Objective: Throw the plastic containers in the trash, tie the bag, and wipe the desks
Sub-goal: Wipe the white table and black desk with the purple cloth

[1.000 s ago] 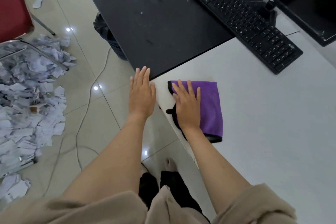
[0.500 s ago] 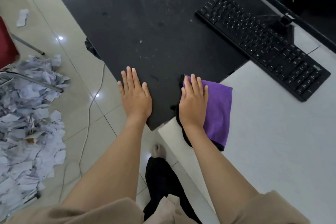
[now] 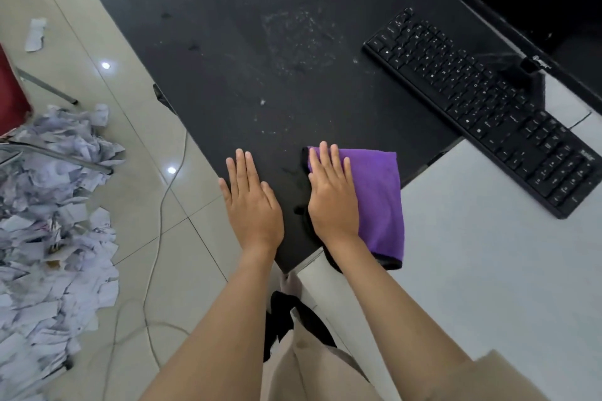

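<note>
On black desk (image 3: 260, 58) now, right hand (image 3: 332, 198) w/ purple cloth (image 3: 378, 198).

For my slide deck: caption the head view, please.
Right hand presses a folded purple cloth on the dusty black desk; left hand lies flat beside it.

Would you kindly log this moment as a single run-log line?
step: wiping black desk | right hand: flat on purple cloth | left hand: flat on desk | dust specks ahead
</note>
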